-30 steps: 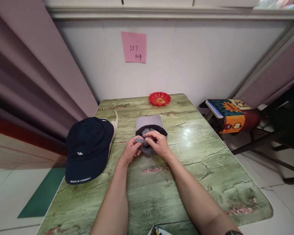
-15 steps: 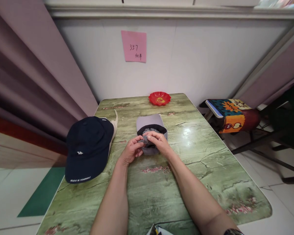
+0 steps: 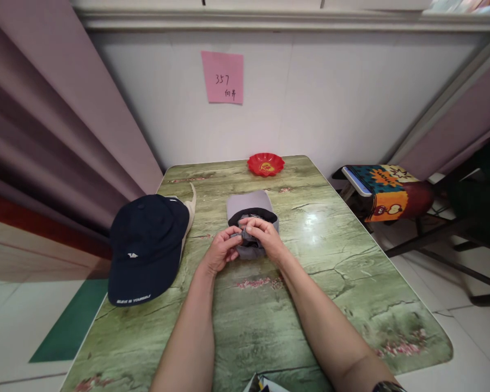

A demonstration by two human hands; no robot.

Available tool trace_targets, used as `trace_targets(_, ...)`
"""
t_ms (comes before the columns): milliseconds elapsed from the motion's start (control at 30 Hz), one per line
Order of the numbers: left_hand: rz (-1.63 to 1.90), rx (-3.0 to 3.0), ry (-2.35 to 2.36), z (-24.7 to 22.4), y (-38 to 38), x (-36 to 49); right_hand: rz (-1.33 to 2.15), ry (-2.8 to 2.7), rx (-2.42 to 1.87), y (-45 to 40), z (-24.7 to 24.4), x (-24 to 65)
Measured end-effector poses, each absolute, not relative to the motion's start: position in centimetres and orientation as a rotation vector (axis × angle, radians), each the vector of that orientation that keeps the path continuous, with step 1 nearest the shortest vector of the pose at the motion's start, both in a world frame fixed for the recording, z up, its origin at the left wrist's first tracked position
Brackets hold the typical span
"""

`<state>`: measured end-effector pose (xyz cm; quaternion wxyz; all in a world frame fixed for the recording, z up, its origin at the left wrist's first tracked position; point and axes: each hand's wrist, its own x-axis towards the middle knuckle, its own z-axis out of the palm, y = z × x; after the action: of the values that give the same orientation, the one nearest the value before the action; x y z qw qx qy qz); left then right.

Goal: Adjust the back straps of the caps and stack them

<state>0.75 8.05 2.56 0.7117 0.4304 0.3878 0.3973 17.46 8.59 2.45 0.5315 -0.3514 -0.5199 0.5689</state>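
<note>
Counter: green wood-print top with pink blossom patches (image 3: 253,326), reaching to a white wall (image 3: 351,98) beyond the hands.
Grey baseball cap (image 3: 249,200): directly under and just beyond the hands, its brim pointing away, its dark inside facing up.
Left hand (image 3: 221,250): fingertips drawn narrow, pinching the grey back strap (image 3: 245,235).
Right hand (image 3: 264,237): thumb and fingers closed on that same strap, just beside the left fingertips.
Strap handling: a small, soft piece, I judge; best held flat and near its end with one hand while the other guides it, without twisting.
Navy baseball cap (image 3: 147,239): left of the hands; its brim edge reads "BELIEVE IN YOURSELF"; the small white front emblem is too small to tell.
Pink note (image 3: 222,77): on the wall beyond the hands, handwritten "357" above two Chinese characters.
Red scalloped dish (image 3: 265,164): beyond the hands, with a yellow motif, no readable writing.
</note>
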Motion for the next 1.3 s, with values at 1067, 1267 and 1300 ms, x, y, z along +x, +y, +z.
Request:
trace_targets(1067,0.803,1.08,0.936,2.7,7.9,0.9,1.13,-1.622,-0.961,8.9,2.9,19.1)
trace_targets(1267,0.791,1.11,0.928,2.4,8.0,0.8,1.106,-1.684,-0.978,8.8,3.3,19.5)
trace_targets(1300,0.79,1.117,0.926,2.3,8.0,0.8,1.12,-1.688,-0.975,8.8,3.4,19.5)
